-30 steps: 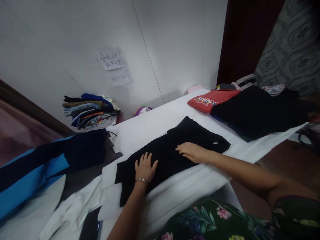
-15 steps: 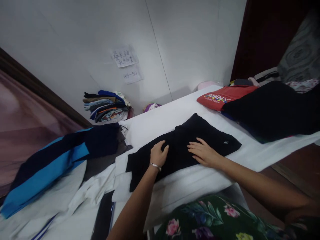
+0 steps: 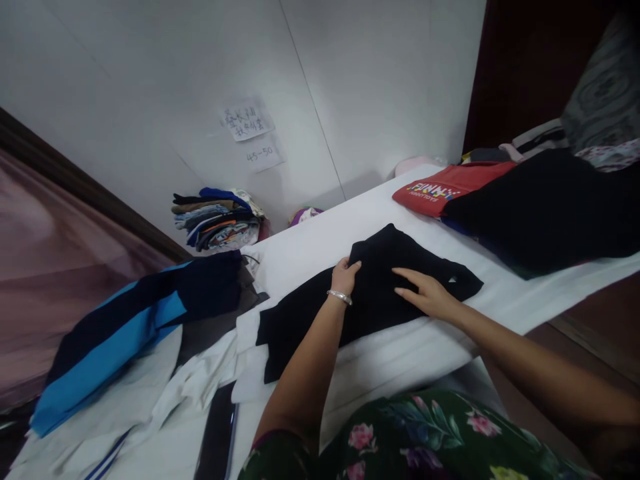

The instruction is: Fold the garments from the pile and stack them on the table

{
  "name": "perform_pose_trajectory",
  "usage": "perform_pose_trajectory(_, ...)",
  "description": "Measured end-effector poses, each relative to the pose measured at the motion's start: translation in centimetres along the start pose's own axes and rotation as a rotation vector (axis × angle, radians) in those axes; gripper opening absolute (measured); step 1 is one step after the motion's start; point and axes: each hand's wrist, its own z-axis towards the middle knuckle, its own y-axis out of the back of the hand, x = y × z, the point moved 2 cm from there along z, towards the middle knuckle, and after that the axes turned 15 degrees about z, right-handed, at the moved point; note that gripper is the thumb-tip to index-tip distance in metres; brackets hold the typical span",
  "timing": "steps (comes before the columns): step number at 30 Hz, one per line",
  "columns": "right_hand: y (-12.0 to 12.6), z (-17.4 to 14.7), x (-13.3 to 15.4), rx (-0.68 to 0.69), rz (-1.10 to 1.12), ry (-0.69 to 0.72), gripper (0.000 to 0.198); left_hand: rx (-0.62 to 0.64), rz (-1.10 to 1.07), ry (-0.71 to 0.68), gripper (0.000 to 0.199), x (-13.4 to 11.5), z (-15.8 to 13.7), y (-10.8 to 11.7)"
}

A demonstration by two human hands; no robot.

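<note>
A black garment (image 3: 373,297) lies partly folded on the white-covered table in front of me; its exact kind is not clear. A small white mark shows near its right end. My left hand (image 3: 345,278), with a silver bracelet at the wrist, is at the garment's far edge, its fingers curled over the cloth and the thumb on top. To the right, my right hand (image 3: 427,295) rests on the garment with fingers stretched and thumb apart.
A white cloth (image 3: 295,253) covers the table. Left lie a blue and navy garment (image 3: 135,327), pale clothes (image 3: 135,393) and a dark flat object (image 3: 215,430). A folded clothes stack (image 3: 220,220) stands by the wall. At right are a red garment (image 3: 450,187) and a black one (image 3: 540,213).
My left hand has moved right and away from me to the garment's far edge, and its fingers have closed there. My right hand has shifted slightly right. The view has moved a little.
</note>
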Motion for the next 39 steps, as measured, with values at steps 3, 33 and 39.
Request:
perform_pose_trajectory(3, -0.5, 2.9, 0.1, -0.122, 0.129, -0.117, 0.061, 0.030, -0.225, -0.044, 0.029, -1.1, -0.7, -0.3)
perform_pose_trajectory(33, -3.1, 6.1, 5.5, 0.191, 0.024, 0.177, 0.032, 0.299, -0.861, 0.331, 0.062, -0.9, -3.3, -2.7)
perform_pose_trajectory(39, -5.1, 3.7, 5.0, 0.275, -0.132, 0.206, 0.041, 0.178, -0.511, 0.179, 0.062, 1.4, -2.6, -0.6)
